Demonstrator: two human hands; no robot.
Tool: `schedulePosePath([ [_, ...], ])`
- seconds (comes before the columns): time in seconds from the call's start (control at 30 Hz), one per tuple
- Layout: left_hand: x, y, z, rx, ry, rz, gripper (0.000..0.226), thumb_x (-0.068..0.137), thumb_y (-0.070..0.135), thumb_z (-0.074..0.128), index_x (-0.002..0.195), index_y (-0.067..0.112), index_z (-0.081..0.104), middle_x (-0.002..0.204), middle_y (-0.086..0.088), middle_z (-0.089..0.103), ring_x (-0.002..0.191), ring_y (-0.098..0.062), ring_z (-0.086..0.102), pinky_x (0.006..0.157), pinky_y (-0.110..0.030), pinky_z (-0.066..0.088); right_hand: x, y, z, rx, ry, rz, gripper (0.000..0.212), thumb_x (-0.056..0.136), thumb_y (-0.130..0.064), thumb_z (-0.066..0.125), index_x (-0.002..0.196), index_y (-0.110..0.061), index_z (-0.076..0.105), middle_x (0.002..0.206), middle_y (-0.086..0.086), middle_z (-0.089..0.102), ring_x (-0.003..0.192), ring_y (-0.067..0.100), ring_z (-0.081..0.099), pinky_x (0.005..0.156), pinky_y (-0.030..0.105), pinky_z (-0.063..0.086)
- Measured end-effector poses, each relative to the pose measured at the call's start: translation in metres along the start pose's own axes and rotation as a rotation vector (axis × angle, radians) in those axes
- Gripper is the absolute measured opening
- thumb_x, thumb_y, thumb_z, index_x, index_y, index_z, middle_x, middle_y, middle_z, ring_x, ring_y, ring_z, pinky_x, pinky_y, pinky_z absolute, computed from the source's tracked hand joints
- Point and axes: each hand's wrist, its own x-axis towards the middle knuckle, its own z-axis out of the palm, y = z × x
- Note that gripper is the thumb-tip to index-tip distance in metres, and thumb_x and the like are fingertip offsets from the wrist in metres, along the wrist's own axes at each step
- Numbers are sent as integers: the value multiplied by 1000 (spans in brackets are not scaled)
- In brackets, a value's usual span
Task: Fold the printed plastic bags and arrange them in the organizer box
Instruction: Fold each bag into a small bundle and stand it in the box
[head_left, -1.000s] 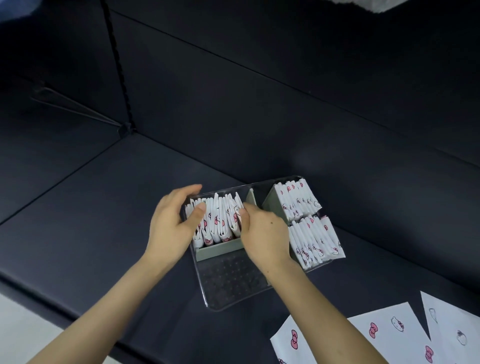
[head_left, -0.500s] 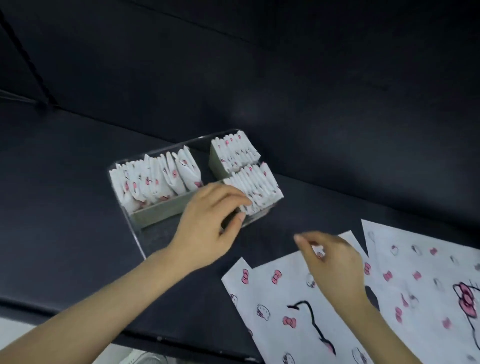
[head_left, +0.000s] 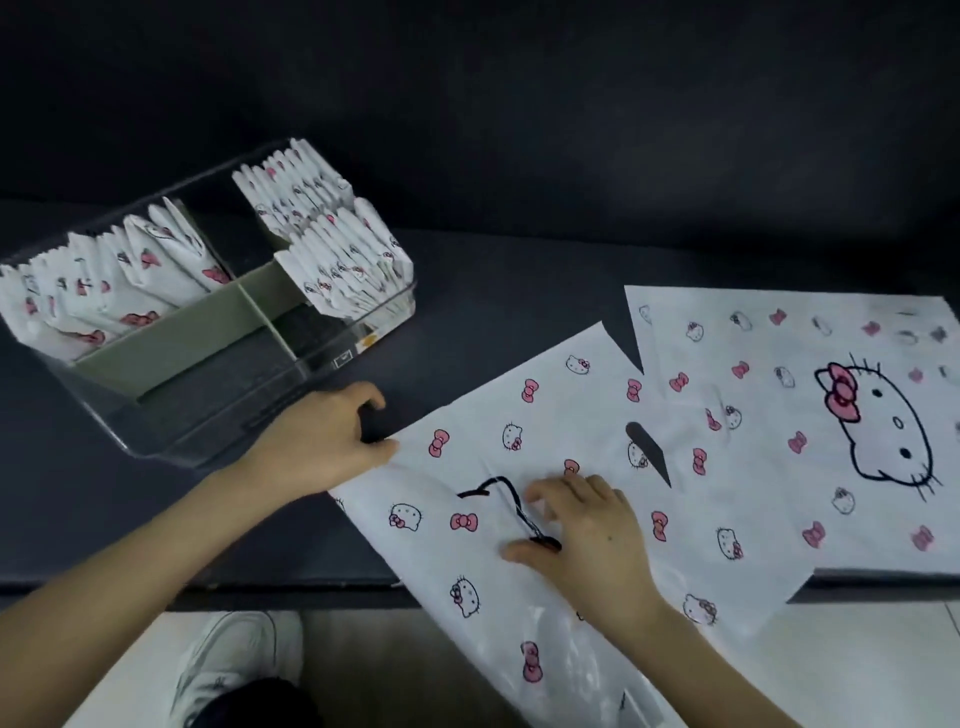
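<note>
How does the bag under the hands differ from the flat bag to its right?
The near bag lies askew, its lower end hanging off the table edge; the far bag lies mostly on the table. The left hand holds the near bag's corner and the right hand presses on it; the far bag is untouched. Both are unfolded, white, with the same cat-and-bow print.
</note>
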Motion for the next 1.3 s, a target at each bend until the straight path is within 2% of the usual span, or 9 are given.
schedulePosePath([
  [0.1,2,-2,-10,-88,-138,-25,43,72,44,75,107,22,62,75,5,63,69,-7,59,67,-24,44,-1,-3,1,85,1,-30,32,54,-52,70,59,-22,59,51,-14,48,54,13,52,52,25,46],
  [0.27,13,8,-35,-587,-287,68,86,28,69,81,99,22,69,68,5,64,64,-5,60,62,-17,45,-2,2,-10,177,-81,-32,29,66,-45,68,57,-22,53,53,-14,51,53,5,49,53,19,38],
  [0.47,46,40,-15,-1115,-209,150,76,59,67,75,116,19,62,107,-9,71,100,-18,66,86,-28,53,7,68,-62,320,-6,380,35,87,-25,68,66,-28,39,51,-12,50,49,8,43,53,18,32],
  [0.67,69,77,32,-754,-263,249,76,50,62,75,116,30,58,104,13,71,101,-1,62,85,-16,43,7,111,-68,414,-10,617,30,91,-20,60,69,-22,41,51,-11,45,50,9,37,54,25,31],
  [0.8,72,83,29,-537,-100,329,18,68,42,76,78,29,71,87,16,70,84,0,62,80,-22,44,13,114,-77,568,3,630,21,94,-16,57,76,-16,46,46,-11,40,43,7,30,44,18,28],
  [1.0,17,60,-18,-719,103,420,39,62,67,70,68,28,71,85,8,70,92,4,62,88,-10,44,42,92,-84,693,-146,479,20,92,-19,62,75,-16,52,41,-11,29,40,7,24,40,16,22],
  [1.1,9,52,-12,-752,212,336,27,79,53,61,70,28,62,74,13,68,71,5,58,69,-7,42,62,82,-85,729,-133,479,17,90,-23,64,77,-14,57,46,-3,30,44,13,24,39,20,24],
  [1.2,23,51,15,-665,451,199,23,88,38,56,71,24,49,70,15,61,61,-1,47,57,-13,36,69,83,-98,792,-46,578,13,90,-35,62,90,-22,64,56,0,49,47,13,38,46,19,34],
  [1.3,43,51,33,-589,590,81,24,96,17,56,76,14,45,64,4,51,60,-4,45,57,-12,35,53,95,-106,801,19,782,50,83,-58,54,116,-20,59,95,1,68,76,13,63,69,26,50],
])
